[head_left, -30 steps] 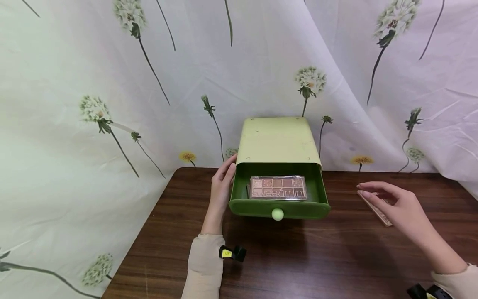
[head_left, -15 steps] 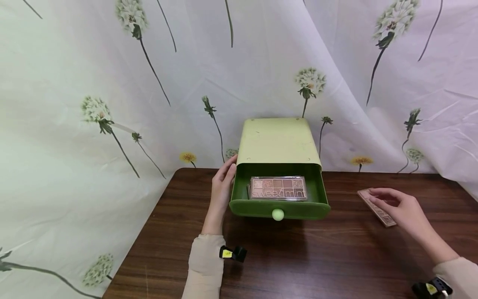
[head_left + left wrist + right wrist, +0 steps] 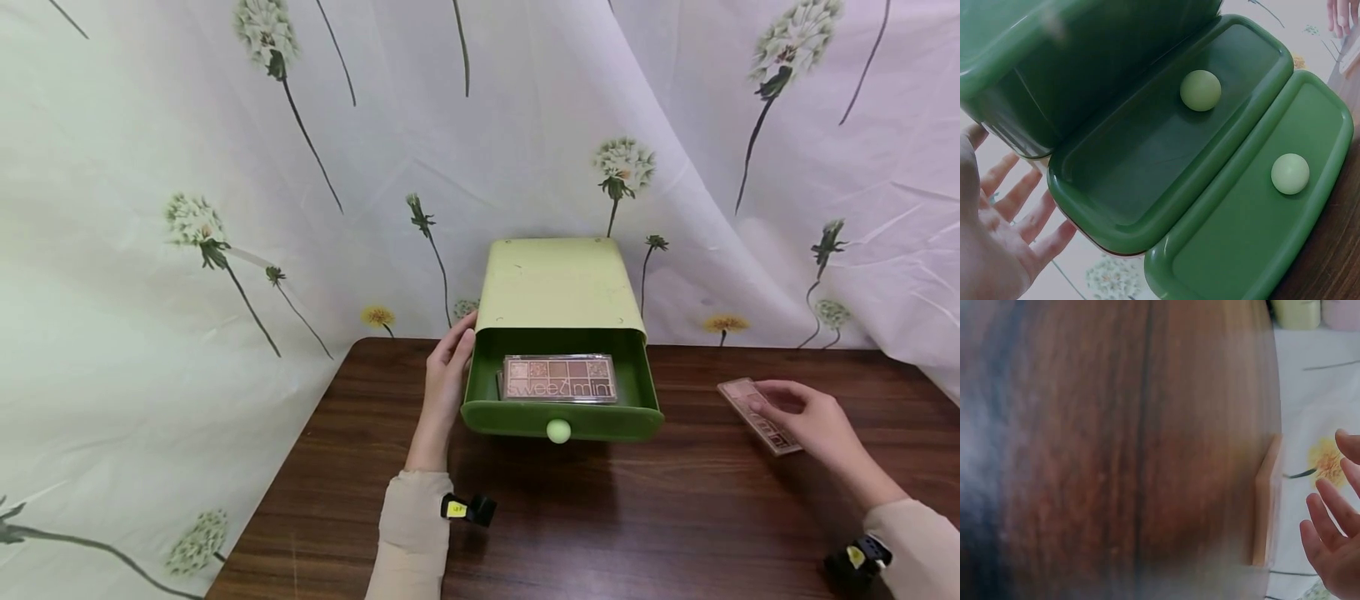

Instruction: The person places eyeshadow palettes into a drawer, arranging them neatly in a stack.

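Observation:
My left hand [image 3: 448, 367] rests with extended fingers along the left side of a pale green desktop drawer box [image 3: 558, 283]. The box's green drawer [image 3: 510, 419] is pulled out, its round light knob [image 3: 558, 431] facing me. Inside lies an eyeshadow palette [image 3: 558, 379] under a clear lid, with another flat piece partly hidden beneath it. At the right, my right hand [image 3: 813, 421] is over a second eyeshadow palette [image 3: 757, 417] on the table, its thumb overlapping the palette in the head view. The right wrist view shows loosely spread fingers [image 3: 1329, 503] above the palette's edge.
The dark wooden table [image 3: 600, 517] ends at a white curtain [image 3: 360, 150] printed with dandelions, close behind the box. Below the open drawer, the left wrist view shows two more green drawer fronts [image 3: 1222, 250] with round knobs.
My right hand has come down and slightly right over the palette on the table, uncovering its far end. The left hand and the drawer box stay put.

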A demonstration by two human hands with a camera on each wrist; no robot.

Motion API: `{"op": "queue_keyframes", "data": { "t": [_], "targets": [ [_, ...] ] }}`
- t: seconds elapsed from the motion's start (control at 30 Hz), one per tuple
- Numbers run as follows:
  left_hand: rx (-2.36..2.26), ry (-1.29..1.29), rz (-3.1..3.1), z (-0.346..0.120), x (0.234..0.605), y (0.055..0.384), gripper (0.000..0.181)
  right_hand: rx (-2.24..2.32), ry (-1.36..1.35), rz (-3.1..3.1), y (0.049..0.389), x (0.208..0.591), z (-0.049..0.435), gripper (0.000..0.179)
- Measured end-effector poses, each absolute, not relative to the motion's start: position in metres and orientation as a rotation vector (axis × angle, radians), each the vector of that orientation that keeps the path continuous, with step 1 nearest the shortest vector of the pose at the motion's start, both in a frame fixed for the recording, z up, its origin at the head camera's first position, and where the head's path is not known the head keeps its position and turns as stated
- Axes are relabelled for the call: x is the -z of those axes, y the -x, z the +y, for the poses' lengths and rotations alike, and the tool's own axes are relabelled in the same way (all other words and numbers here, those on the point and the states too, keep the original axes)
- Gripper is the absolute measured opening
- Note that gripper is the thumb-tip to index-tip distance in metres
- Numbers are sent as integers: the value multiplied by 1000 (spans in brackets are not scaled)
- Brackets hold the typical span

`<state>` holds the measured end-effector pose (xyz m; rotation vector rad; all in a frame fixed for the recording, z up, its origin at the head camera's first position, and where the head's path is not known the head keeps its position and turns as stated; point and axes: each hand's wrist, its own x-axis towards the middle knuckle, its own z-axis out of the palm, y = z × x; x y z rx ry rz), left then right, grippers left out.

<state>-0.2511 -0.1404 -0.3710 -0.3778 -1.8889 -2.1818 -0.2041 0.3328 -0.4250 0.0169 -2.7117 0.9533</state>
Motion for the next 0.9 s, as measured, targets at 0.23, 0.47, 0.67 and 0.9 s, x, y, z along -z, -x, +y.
{"op": "queue_keyframes", "data": {
  "t": [0.23,0.47,0.67,0.9],
  "targets": [
    [2182,384,-1889,-140,372,252,45,-956,16,-2786,211,433,341,53],
    [2175,379,-1897,-141,373,252,45,-964,-23,-2861,215,438,347,57],
    [2171,383,-1897,-141,371,251,44,-976,-39,-2962,217,439,352,71],
    [2173,381,-1894,-141,371,250,45,-959,-151,-2977,220,444,351,77]
  ]
}}
